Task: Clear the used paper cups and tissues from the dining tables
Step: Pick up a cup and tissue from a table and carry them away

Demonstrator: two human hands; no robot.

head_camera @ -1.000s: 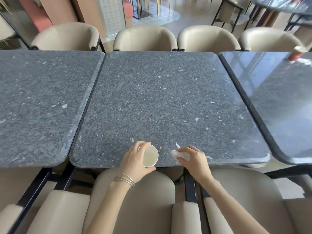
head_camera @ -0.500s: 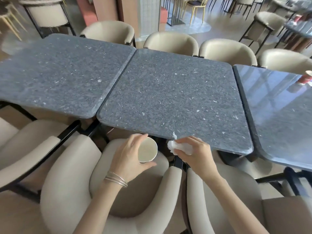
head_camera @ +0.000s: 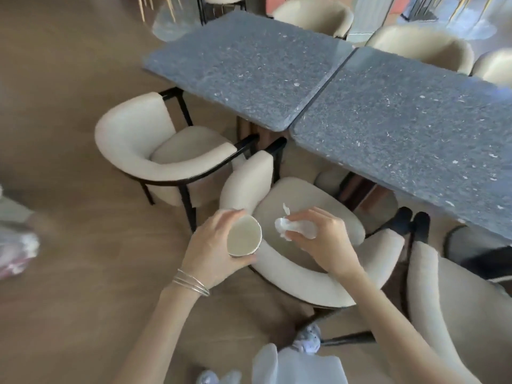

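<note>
Cup: a paper cup (head_camera: 244, 236) is held in mid-air over the arm of a cream chair (head_camera: 304, 200), off the counter (head_camera: 415, 128), with its mouth tipped toward the camera. It looks empty.
Left hand: the left hand (head_camera: 213, 245) is wrapped round the cup wall, the fingers (head_camera: 225, 217) on the far side and the thumb on the near side.
Tissue: a crumpled white tissue (head_camera: 288, 228) is carried above the chair seat, just beside the cup and not touching it.
Right hand: the tissue is pinched in the right hand (head_camera: 324, 239), and loose ends are left sticking out.
Cup handling: it is judged light, thin-walled and easily crushed. The wall below the rolled rim is best held, gently.
Tissue handling: it is judged soft and nearly weightless. It should be taken as one bunch so that no loose ends are dropped.
</note>
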